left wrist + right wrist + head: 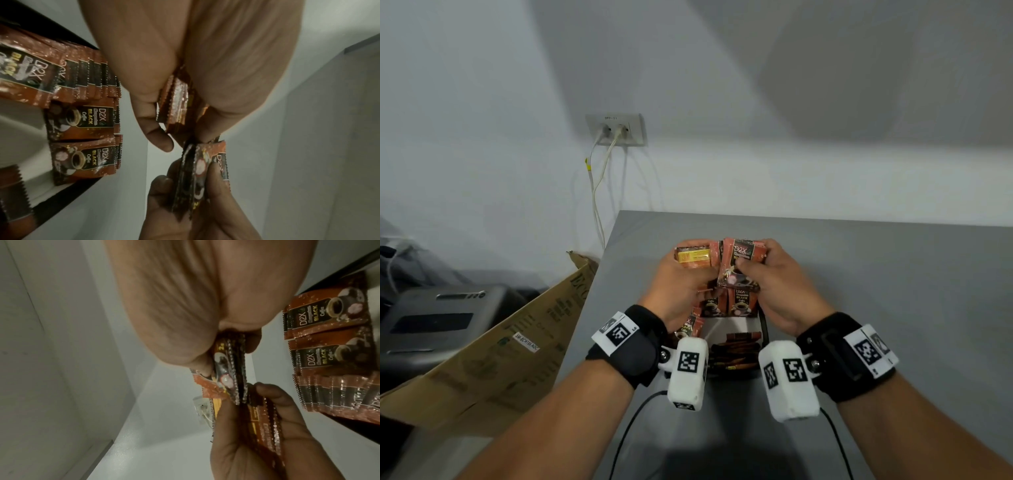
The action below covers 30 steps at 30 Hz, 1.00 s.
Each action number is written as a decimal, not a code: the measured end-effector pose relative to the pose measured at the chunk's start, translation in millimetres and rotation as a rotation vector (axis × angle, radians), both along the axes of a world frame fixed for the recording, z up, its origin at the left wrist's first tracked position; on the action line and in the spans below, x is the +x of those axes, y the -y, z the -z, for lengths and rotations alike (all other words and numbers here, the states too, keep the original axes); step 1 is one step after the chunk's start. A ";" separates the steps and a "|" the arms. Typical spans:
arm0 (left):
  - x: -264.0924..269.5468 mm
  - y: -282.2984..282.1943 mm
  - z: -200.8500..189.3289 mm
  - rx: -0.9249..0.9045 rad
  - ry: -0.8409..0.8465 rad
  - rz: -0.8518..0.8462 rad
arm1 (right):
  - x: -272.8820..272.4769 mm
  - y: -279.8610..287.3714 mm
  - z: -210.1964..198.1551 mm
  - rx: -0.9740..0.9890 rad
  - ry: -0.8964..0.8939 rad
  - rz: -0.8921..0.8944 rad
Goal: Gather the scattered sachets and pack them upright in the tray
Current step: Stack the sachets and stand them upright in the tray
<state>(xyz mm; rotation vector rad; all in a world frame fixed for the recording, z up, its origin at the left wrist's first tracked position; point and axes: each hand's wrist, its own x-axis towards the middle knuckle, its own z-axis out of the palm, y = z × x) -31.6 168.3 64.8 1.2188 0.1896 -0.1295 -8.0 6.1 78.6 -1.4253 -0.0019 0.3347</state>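
Both hands are raised above the far end of the tray (pixel 763 325), each gripping a stack of brown coffee sachets. My left hand (pixel 681 287) holds a stack whose yellow-labelled backs (pixel 693 256) face up. Its sachets (pixel 176 100) show edge-on between thumb and fingers in the left wrist view. My right hand (pixel 774 284) pinches a second stack (pixel 741 265) with the printed front showing; the right wrist view has it edge-on (pixel 88 366). The two stacks touch. Upright sachets (pixel 739 303) stand in rows in the tray (pixel 82 183), fronts facing me.
The tray sits on a grey table (pixel 876 274) against a white wall. A cardboard box (pixel 493 353) leans at the table's left edge, with a grey machine (pixel 438 315) beyond it. A wall socket (pixel 616 129) with white cables hangs behind.
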 end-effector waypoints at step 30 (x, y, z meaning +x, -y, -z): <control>2.5 -12.3 8.3 0.060 0.026 -0.124 | -7.7 12.4 -0.2 -0.216 0.138 -0.121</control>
